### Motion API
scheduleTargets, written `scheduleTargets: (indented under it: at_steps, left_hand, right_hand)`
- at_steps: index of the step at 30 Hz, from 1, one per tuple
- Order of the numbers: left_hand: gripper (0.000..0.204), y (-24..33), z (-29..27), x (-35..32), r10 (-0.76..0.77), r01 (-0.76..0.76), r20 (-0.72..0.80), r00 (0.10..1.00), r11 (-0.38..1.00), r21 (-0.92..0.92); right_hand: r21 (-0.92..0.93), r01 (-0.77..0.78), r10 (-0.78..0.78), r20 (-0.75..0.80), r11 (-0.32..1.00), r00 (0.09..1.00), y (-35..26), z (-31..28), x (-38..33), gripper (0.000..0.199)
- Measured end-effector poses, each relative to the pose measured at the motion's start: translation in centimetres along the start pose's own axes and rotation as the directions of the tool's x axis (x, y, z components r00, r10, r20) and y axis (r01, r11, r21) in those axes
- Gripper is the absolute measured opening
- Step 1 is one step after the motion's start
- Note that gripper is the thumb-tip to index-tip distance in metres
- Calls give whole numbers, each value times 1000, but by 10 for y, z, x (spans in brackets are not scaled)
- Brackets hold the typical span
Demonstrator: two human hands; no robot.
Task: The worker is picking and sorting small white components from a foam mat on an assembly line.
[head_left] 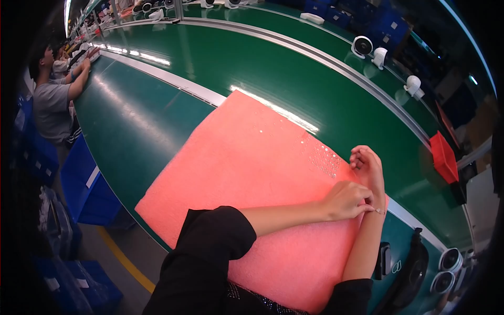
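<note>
Bracelet (381, 211) location: at the right wrist, over the right edge of the pink mat (210, 163). I read the left grip (346, 201) as narrow, thumb and fingers pinched on the bracelet. The right hand (371, 170) is raised, fingers loosely curled, with nothing seen in it; this posture likely presents the wrist to the left hand. The left forearm crosses the mat, presumably because the work lies on the right side. Small shiny discs (325, 157) lie near the mat's far right edge; I judge that the soft pile limits rolling.

Surface: the mat covers part of a green table (131, 121). A metal rail (186, 85) separates it from a glossy green belt (236, 55).

Room: white fans (362, 47) stand beyond. A red bin (443, 157) is at right; a co-worker (52, 107) is at far left.
</note>
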State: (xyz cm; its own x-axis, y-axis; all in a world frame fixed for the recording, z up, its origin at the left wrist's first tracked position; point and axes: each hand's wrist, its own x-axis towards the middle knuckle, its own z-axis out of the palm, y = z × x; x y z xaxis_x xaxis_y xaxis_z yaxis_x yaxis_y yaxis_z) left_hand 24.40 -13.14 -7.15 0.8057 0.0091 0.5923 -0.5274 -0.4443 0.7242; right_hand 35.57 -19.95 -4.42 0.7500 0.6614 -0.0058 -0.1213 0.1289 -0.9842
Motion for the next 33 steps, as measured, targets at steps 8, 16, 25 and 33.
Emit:
scheduleTargets:
  at_steps: [8, 16, 25, 33]
  left_hand:
    - [12, -12, -4, 4, 74, -69, -45, 996, 993, 100]
    - [19, -15, -3, 4, -70, 70, 24, 997, 997, -11]
    - [16, -1, 8, -4, -116, 140, 115, 987, 961, -237]
    - [13, 8, 3, -5, -176, 199, 96, 980, 909, -366]
  right_hand:
    - [145, 55, -58, 17, 988, 998, 11, -5, 7, 18]
    - [792, 213, 65, -302, 573, 951, -5, -5, 3, 13]
    - [932, 276, -1, -284, 233, 959, -35, 11, -13, 4]
    - [970, 213, -86, -203, 115, 975, -48, 26, -24, 10]
